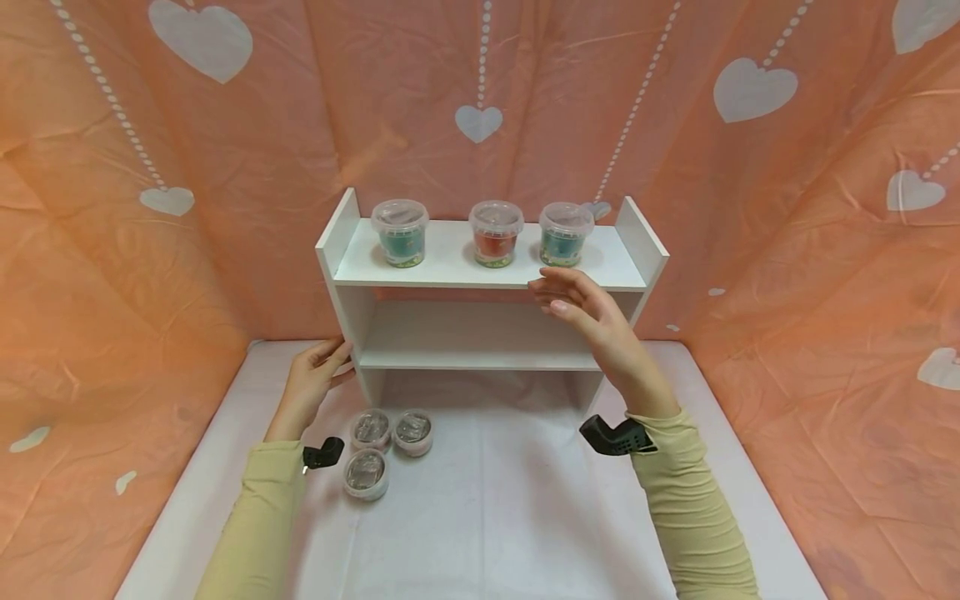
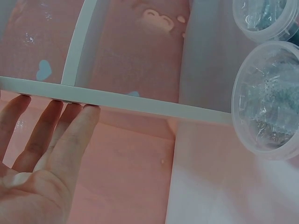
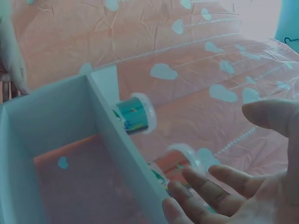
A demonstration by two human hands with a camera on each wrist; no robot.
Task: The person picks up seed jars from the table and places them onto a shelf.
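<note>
A white two-tier shelf unit [image 1: 480, 354] stands upright at the back of the table in the head view. My left hand [image 1: 309, 379] is at its left side panel; in the left wrist view the extended fingertips [image 2: 86, 116] touch the panel edge. My right hand [image 1: 596, 321] is raised before the top board's right part, fingers spread and holding nothing. Just behind it on that board sits a clear-lidded tub with blue-green contents [image 1: 562, 246]. A red-filled tub [image 1: 495, 244] is left of it, and a teal-filled tub [image 1: 402, 243] stands further left.
Three lidded tubs sit grouped on the white-covered table [image 1: 487, 517], below the shelf's left side: one at back left [image 1: 371, 429], one to its right [image 1: 412, 432], one in front [image 1: 366, 473]. An orange-pink curtain with hearts [image 1: 420, 108] surrounds the table's back and sides.
</note>
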